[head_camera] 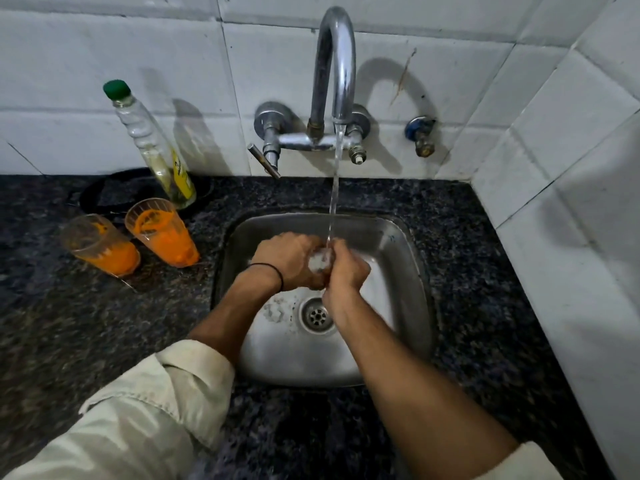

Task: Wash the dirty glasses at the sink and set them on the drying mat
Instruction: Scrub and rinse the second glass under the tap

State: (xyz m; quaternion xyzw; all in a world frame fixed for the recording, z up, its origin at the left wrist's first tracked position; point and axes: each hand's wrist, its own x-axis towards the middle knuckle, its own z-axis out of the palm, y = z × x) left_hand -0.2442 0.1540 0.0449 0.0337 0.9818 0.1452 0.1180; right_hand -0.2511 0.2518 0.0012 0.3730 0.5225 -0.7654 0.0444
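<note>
Two clear glasses smeared with orange residue stand on the dark granite counter left of the sink, the left glass (100, 245) and the right glass (162, 233). Over the steel sink (398, 244), my left hand (287, 259) and my right hand (346, 268) are clasped together under the running water. Between them shows a small, wet, foamy clear thing (320, 259) that looks like a glass, with most of it hidden by my fingers. The left hand wraps around it and the right hand presses on it from the right.
The curved tap (334, 64) pours a thin stream onto my hands. A soap bottle with a green cap (156, 150) leans on the tiled wall, standing on a dark round mat (104, 197). Foam lies by the drain (317, 315). A tiled side wall closes off the right.
</note>
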